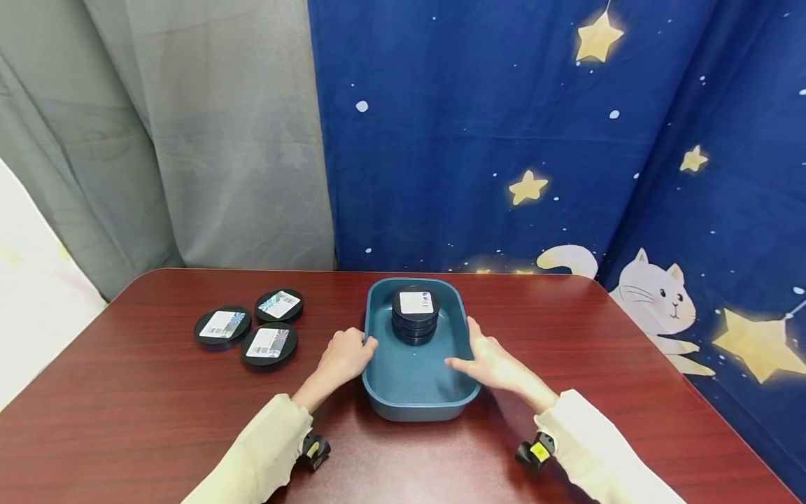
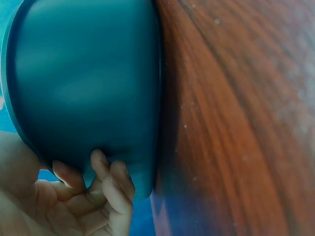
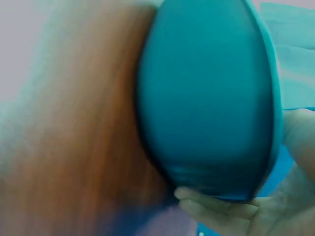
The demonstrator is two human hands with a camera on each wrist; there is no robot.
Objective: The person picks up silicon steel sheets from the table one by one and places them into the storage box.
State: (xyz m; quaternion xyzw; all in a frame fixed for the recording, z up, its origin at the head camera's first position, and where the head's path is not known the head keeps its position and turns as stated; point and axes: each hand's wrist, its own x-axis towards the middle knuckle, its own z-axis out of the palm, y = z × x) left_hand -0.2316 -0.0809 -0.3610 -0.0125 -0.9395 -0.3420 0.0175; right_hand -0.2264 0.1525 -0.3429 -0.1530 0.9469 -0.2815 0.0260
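Note:
A blue-teal rectangular bin point(image 1: 412, 381) with rounded corners stands on the table in the head view. My left hand point(image 1: 348, 355) holds its left side, thumb over the rim and fingers bent against the outer wall, as the left wrist view also shows. At the right side is my right hand point(image 1: 497, 362), its thumb stretched out over the inside and its fingers nearly straight along the outer wall point(image 3: 206, 98). Inside the bin, toward the far end, stands a stack of flat round black containers point(image 1: 414, 318), the top one bearing a white label.
Three more flat round black containers lie close together on the left: one at the back point(image 1: 279, 306), one at far left point(image 1: 222, 326) and one in front point(image 1: 269, 346). The reddish-brown table point(image 1: 126, 427) ends at grey and blue curtains point(image 1: 441, 140) behind.

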